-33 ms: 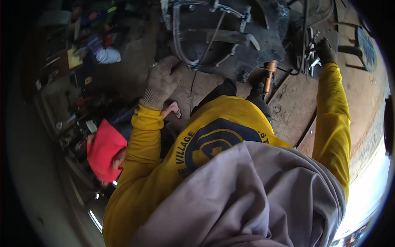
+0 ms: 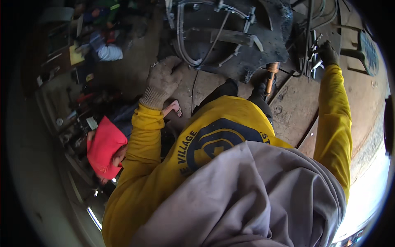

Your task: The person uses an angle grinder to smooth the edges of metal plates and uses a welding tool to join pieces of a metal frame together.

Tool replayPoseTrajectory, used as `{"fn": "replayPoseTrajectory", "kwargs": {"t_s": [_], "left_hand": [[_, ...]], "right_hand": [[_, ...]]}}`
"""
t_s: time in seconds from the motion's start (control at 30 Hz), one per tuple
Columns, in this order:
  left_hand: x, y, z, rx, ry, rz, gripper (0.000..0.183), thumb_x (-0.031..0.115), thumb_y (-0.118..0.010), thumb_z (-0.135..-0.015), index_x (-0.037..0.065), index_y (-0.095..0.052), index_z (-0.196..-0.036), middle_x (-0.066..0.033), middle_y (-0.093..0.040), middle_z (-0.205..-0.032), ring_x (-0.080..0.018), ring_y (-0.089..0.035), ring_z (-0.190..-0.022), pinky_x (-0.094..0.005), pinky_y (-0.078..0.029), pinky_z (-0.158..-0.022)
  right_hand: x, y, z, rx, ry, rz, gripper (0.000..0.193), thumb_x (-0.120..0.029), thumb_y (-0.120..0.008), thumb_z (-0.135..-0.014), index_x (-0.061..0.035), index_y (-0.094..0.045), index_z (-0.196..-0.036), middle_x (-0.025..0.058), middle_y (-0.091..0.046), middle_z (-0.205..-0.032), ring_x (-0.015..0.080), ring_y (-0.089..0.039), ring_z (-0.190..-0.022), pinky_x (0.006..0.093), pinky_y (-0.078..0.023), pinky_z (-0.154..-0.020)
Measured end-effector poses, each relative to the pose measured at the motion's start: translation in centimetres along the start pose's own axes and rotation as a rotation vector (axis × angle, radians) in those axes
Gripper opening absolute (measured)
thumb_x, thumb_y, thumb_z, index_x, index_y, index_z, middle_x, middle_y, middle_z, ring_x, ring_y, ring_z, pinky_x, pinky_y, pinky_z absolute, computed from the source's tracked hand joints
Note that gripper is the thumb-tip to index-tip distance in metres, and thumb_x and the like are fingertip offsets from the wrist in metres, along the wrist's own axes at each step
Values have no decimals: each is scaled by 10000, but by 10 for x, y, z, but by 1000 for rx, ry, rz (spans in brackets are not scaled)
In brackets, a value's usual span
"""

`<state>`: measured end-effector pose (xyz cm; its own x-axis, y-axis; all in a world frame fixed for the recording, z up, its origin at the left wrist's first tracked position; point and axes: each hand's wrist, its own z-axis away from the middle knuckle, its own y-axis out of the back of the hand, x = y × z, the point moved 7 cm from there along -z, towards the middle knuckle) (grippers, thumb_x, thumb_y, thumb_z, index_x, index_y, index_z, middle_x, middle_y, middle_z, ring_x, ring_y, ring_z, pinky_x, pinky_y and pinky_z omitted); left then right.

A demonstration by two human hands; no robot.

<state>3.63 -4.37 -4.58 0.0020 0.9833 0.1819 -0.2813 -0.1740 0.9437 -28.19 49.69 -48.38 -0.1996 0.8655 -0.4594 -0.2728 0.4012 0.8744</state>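
Note:
My left hand [image 2: 164, 77], in a pale knitted work glove, is at the near left edge of a dark metal worktable [image 2: 197, 39]. Its fingers curl inward, and what they hold, if anything, is hidden. On the table lies a curved metal frame [image 2: 180, 35] of bent bar with a thin diagonal rod across it. Far to the right, my outstretched right hand [image 2: 328, 54] wears a darker glove. Its bent fingers are at several silvery metal pieces [image 2: 316, 61] beside the table; I cannot make out which piece they grip.
A copper-coloured cylinder [image 2: 270, 78] hangs at the table's near edge by my leg. Dark cables [image 2: 309, 29] run down at the right. A green plastic chair [image 2: 366, 53] stands beyond my right hand. A person in a red top [image 2: 107, 146] bends low at my left; another person [image 2: 105, 49] is farther back.
The worktable and the metal pieces sit slightly lower and farther right in the view. Both hands keep nearly the same pose.

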Motion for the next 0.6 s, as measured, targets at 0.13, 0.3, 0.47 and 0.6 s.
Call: {"fn": "replayPoseTrajectory", "kwargs": {"t_s": [0.13,0.3,0.47,0.6], "left_hand": [[-10,22,43,-28,158,-39,336,104,-710,-774,22,-691,-1099,-118,-663,-1057,-292,-682,-798,-403,-549,-666],[-35,28,19,10,554,422,280,164,-741,-882,10,-684,-1109,-124,-700,-1026,-219,-694,-769,-324,-543,-690],[-35,54,29,408,241,200,250,176,-739,-916,20,-685,-1105,-123,-715,-976,-225,-696,-823,-331,-546,-731],[9,66,-35,638,-129,85,159,185,-719,-899,75,-679,-1006,-71,-695,-1048,-278,-685,-897,-385,-567,-758]], "right_hand": [[-45,-25,-2,-147,-103,76,655,-412,-628,-923,-80,-440,-1455,233,-687,-1198,405,-655,-1135,466,-524,-933],[49,-4,44,-70,-178,222,724,-510,-629,-903,-39,-466,-1428,257,-687,-1195,423,-646,-1146,461,-515,-948],[-167,115,137,818,-808,-981,451,-314,-645,-961,70,-614,-1196,182,-712,-1068,265,-704,-911,360,-575,-820],[-289,187,124,735,-90,-1482,273,-224,-626,-994,-2,-635,-1152,84,-680,-971,150,-659,-845,281,-566,-760]]}}
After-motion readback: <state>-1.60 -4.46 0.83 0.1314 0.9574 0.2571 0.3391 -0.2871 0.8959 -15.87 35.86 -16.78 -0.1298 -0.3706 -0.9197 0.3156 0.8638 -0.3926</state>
